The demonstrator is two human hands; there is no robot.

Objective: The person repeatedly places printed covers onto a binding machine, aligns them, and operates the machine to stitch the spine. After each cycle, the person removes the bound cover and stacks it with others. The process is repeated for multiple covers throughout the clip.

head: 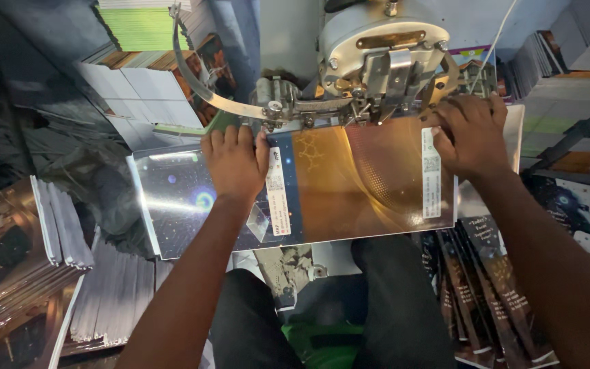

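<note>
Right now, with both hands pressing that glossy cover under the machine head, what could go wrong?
1. The right hand lies right beside the metal machine head; its fingers might get caught.
2. The glossy cover overhangs toward the lap, held flat only by the left hand and the right, so it might skew.
</note>
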